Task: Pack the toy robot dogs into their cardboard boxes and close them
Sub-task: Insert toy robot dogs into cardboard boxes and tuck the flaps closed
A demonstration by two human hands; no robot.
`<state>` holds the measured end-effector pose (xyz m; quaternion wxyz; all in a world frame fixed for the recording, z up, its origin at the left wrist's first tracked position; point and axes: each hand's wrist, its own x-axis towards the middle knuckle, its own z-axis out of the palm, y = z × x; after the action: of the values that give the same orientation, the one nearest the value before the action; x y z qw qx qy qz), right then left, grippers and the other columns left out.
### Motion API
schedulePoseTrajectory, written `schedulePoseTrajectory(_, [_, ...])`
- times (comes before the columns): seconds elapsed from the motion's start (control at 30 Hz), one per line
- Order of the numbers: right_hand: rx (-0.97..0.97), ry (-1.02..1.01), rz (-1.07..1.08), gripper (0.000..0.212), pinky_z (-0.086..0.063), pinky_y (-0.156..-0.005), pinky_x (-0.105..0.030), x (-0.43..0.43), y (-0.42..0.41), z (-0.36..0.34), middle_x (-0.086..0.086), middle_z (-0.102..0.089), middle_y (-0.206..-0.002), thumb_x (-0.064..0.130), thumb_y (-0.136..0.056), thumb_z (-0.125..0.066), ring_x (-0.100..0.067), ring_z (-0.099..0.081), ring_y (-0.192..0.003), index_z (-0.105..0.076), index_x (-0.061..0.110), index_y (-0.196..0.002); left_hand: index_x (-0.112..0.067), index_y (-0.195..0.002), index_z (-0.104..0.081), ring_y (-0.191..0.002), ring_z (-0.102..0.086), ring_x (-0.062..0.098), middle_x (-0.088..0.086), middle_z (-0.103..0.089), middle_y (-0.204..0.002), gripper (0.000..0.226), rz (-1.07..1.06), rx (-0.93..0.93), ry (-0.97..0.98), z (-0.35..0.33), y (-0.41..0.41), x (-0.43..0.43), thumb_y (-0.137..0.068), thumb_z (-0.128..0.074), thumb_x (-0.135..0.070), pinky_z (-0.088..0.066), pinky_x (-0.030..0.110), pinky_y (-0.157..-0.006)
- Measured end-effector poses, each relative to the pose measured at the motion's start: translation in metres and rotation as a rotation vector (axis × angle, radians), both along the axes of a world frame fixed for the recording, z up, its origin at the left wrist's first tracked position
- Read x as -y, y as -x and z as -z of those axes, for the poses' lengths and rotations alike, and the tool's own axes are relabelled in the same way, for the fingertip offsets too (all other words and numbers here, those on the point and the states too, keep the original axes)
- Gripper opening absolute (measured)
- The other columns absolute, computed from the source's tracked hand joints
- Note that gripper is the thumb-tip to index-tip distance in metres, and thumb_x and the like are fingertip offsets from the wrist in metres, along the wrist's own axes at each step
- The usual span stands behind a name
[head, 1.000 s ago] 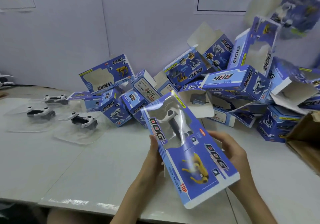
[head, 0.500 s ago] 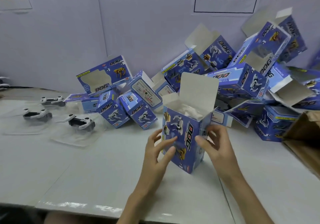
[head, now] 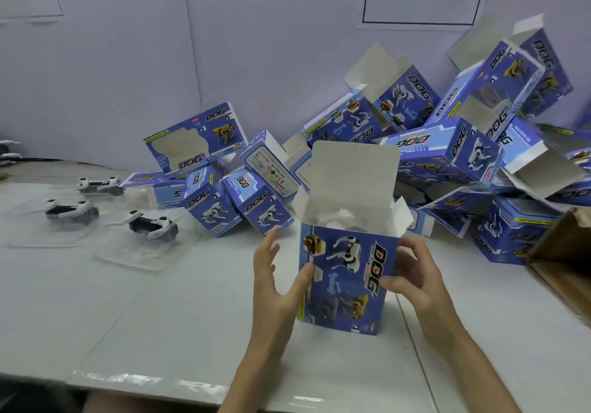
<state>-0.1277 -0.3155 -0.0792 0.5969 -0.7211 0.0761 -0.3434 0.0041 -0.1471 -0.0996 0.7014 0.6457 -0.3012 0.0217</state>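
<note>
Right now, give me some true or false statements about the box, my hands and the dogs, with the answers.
1. The box stands upright with its top flap open. True.
2. The left hand grips a dog. False: it is open beside the box and holds nothing.
3. Three dogs lie on the table, left of the box. True.
4. Every box in the pile is closed. False: several have open flaps.
5. The right hand holds the box's right edge. True.
</note>
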Motion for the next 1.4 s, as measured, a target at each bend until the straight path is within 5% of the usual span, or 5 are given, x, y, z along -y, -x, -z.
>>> schedulePoseTrajectory(0.3, [0.253, 0.102, 0.099, 0.062, -0.048, -0.104, -0.037, 0.0, 0.002, -0.027, 0.007, -0.056, -0.142, 0.01, -0.079, -0.065, -0.018, -0.052, -0.133, -0.05, 0.023, -0.138, -0.031, -0.15, -0.033, -0.142, -0.035, 0.006, -0.023, -0.036, -0.153, 0.076, -0.052, 0.209, 0.094, -0.021, 0.009, 0.001, -0.084, -0.063, -0.054, -0.034, 0.005, -0.101])
schedulePoseTrajectory(0.43, [0.271, 0.095, 0.107, 0.05, -0.053, -0.096, -0.037, -0.002, -0.001, -0.03, 0.001, -0.067, -0.126, 0.01, -0.077, -0.065, -0.024, -0.061, -0.121, -0.057, 0.023, -0.125, -0.039, -0.148, -0.035, -0.141, -0.037, 0.013, -0.022, -0.04, -0.151, 0.073, -0.004, 0.238, 0.071, -0.045, 0.009, 0.01, -0.082, -0.058, -0.059, -0.045, 0.047, -0.106])
schedulePoseTrajectory(0.53, [0.259, 0.13, 0.111, 0.053, -0.054, -0.092, -0.039, -0.006, -0.003, -0.028, 0.0, -0.065, -0.128, 0.009, -0.078, -0.063, -0.025, -0.06, -0.121, -0.055, 0.02, -0.129, -0.037, -0.147, -0.038, -0.138, -0.043, 0.026, -0.015, -0.043, -0.15, 0.071, 0.061, 0.246, 0.072, -0.049, 0.01, 0.015, -0.083, -0.06, -0.055, -0.051, 0.056, -0.096])
schedulePoseTrajectory(0.97, [0.093, 0.378, 0.157, 0.031, -0.048, -0.082, -0.01, 0.001, -0.007, -0.04, 0.012, -0.06, -0.128, 0.025, -0.08, -0.055, -0.009, -0.049, -0.125, -0.061, 0.022, -0.111, -0.023, -0.105, -0.065, -0.113, -0.053, -0.001, -0.013, -0.068, -0.113, 0.034, -0.086, 0.77, -0.351, -0.073, -0.009, 0.004, -0.086, -0.057, -0.05, -0.031, 0.031, -0.109])
schedulePoseTrajectory(1.4, [0.142, 0.235, 0.189, 0.036, -0.04, -0.097, -0.014, 0.001, -0.009, -0.036, 0.011, -0.068, -0.114, 0.028, -0.1, -0.033, -0.009, -0.058, -0.116, -0.067, 0.022, -0.111, -0.032, -0.15, -0.024, -0.074, -0.042, 0.026, 0.01, -0.05, -0.081, 0.092, -0.156, 1.068, -1.004, -0.117, 0.044, 0.033, -0.078, -0.017, -0.089, -0.036, 0.041, -0.076])
